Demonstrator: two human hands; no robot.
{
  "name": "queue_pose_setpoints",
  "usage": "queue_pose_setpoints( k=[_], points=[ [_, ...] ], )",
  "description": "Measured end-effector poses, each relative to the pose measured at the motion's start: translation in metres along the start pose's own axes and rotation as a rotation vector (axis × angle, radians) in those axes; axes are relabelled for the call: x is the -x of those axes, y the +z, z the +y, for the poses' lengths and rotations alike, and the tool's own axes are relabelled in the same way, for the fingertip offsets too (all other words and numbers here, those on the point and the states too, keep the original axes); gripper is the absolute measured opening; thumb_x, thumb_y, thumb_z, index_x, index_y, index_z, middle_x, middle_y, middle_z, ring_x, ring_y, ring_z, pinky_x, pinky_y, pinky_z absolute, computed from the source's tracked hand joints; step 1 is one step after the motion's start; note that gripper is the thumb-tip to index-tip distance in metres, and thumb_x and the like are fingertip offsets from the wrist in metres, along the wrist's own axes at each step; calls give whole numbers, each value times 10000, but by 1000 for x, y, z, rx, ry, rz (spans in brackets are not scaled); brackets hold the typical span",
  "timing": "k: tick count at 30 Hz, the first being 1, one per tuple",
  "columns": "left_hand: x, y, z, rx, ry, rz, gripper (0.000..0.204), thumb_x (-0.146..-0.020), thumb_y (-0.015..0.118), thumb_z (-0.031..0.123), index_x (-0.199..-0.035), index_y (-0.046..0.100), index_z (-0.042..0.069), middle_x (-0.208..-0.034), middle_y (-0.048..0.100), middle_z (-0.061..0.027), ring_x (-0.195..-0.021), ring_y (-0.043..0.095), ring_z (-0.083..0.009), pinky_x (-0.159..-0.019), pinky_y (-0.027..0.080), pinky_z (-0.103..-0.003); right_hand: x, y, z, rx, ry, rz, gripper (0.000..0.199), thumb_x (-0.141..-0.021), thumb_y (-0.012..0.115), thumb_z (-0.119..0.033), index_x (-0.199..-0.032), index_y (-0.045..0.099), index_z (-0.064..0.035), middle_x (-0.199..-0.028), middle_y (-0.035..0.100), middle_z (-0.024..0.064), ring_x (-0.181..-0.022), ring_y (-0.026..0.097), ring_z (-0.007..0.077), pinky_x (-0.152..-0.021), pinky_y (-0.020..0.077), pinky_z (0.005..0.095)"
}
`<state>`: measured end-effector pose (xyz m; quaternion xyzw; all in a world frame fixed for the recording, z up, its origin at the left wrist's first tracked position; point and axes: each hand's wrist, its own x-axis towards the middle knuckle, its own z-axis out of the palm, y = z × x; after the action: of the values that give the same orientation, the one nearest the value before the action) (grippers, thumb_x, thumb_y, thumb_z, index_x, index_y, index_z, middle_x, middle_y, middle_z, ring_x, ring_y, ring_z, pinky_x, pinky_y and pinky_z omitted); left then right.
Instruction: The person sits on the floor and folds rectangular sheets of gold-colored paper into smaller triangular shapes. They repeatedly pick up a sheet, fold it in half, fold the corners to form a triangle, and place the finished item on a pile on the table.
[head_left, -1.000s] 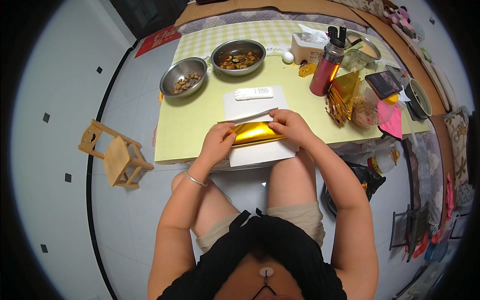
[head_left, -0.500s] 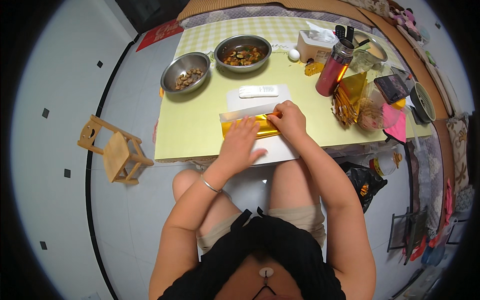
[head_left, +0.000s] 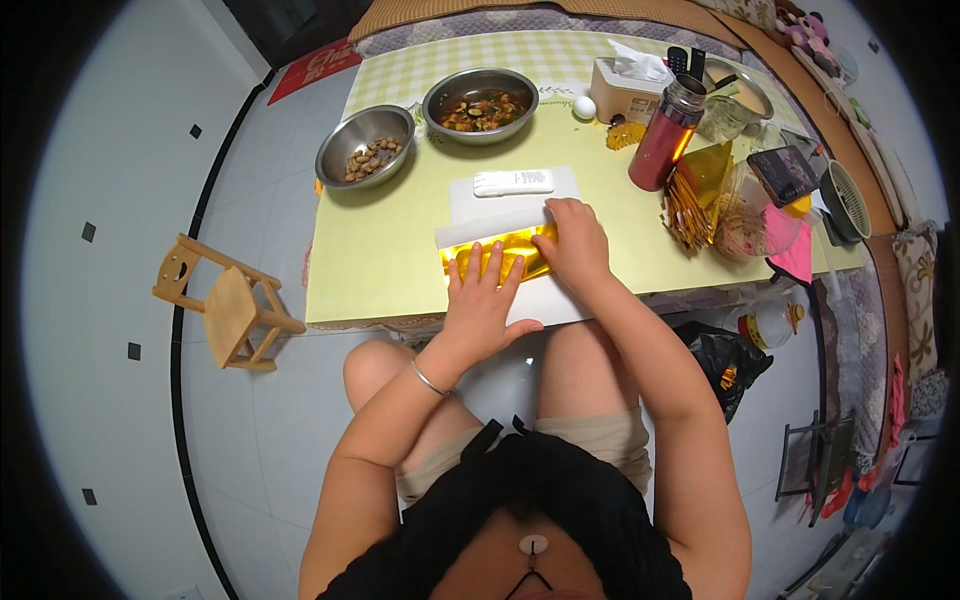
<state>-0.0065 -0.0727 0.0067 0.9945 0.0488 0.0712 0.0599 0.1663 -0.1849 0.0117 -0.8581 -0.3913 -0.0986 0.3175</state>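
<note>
A shiny gold foil sheet (head_left: 515, 243) lies on white paper (head_left: 545, 300) near the table's front edge, with a pale strip along its far side. My left hand (head_left: 484, 302) rests flat on the foil's near part, fingers spread and thumb out to the right. At the foil's right end, my right hand (head_left: 582, 245) is bent round the edge, its thumb pressing on the gold; its other fingertips are partly hidden. Just beyond the foil, a slim white packet (head_left: 513, 182) lies on the paper.
Two steel bowls stand at the back left: one with peanuts (head_left: 372, 160), one with food in liquid (head_left: 482, 112). To the right are a red flask (head_left: 665, 140), a tissue box (head_left: 625, 95), a bundle of gold strips (head_left: 688, 212) and a phone (head_left: 783, 175). A wooden chair (head_left: 235, 310) stands left.
My left hand has slid slightly toward me and its fingers lie more spread on the foil. The foil's right part looks flatter, and my right hand has shifted only slightly.
</note>
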Motion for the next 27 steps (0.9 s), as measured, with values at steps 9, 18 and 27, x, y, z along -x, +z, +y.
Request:
queue_pose_setpoints(
  k=[9,18,27],
  points=[
    [5,7,-2,1,-9,41,1164,-749,649,788,-1540,371,-20,-1618,260,-295,-1517,169,-492,-1193,111,-662,43,7,-1,69,-360,-411,823,-972,575,-514,-1567,320,-7,-1633,306,202,-1525,268,350,-1247,197,494],
    [27,-6,-23,-9,-115,-86,1165,-821,658,697,-1560,224,-92,-1646,180,-301,-1561,118,-409,-1211,96,-644,45,-19,23,208,-332,-469,862,-962,565,-541,-1562,305,22,-1645,270,212,-1538,237,350,-1248,195,478],
    [-21,-30,-48,-182,-14,-89,902,-898,628,578,-1471,425,-89,-1583,382,-238,-1527,266,-354,-1241,139,-572,73,-16,1,300,-379,-227,556,-891,666,-299,-1282,585,87,-1402,562,300,-1331,537,393,-1158,366,483]
  ],
)
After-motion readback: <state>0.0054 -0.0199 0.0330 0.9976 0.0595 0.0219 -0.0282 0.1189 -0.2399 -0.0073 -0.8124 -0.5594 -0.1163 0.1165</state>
